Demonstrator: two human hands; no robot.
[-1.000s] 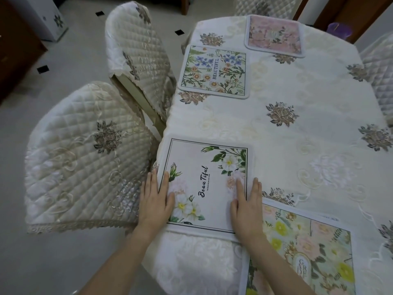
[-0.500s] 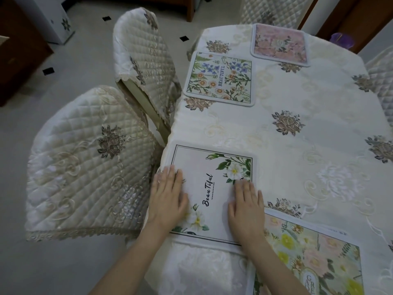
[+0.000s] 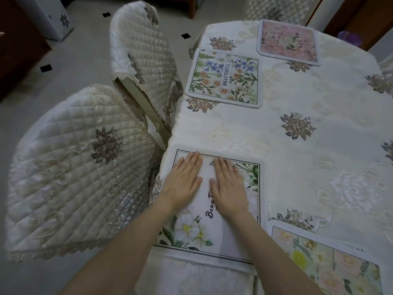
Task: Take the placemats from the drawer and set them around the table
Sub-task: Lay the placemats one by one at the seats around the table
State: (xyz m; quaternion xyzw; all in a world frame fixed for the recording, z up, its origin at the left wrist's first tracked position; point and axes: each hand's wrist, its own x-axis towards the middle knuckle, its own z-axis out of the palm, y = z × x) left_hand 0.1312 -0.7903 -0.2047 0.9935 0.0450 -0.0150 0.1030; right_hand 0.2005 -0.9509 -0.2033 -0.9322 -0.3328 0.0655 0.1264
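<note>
Cream embroidered cloth (image 3: 308, 171) covers the dining table, its satin sheen broken by stitched brown flower medallions, and quilted covers in the same fabric drape the two chairs (image 3: 70, 167) at nine and eleven o'clock. At six o'clock lies the white placemat (image 3: 214, 226) printed with white blossoms and a thin dark border; the left hand (image 3: 182, 184) and right hand (image 3: 228, 188) both press flat on it, fingers straight and together, gripping nothing. A second ago the hands were spread apart near the mat's near edge; since then they have slid forward and drawn close, almost side by side near its far edge, which reads as a smoothing stroke on a mat already laid. That suggests this place is nearly finished. Three more mats are down: a green-and-blue flowered one (image 3: 223, 77) at twelve o'clock, a pink one (image 3: 289, 42) beyond it at one o'clock, and a yellow-and-peach one (image 3: 327, 262) at four o'clock, partly cut off by the frame. All look thin, soft and rectangular with rounded corners and pale bound edges. The drawer is out of view, and the table's right side shows no mat.
</note>
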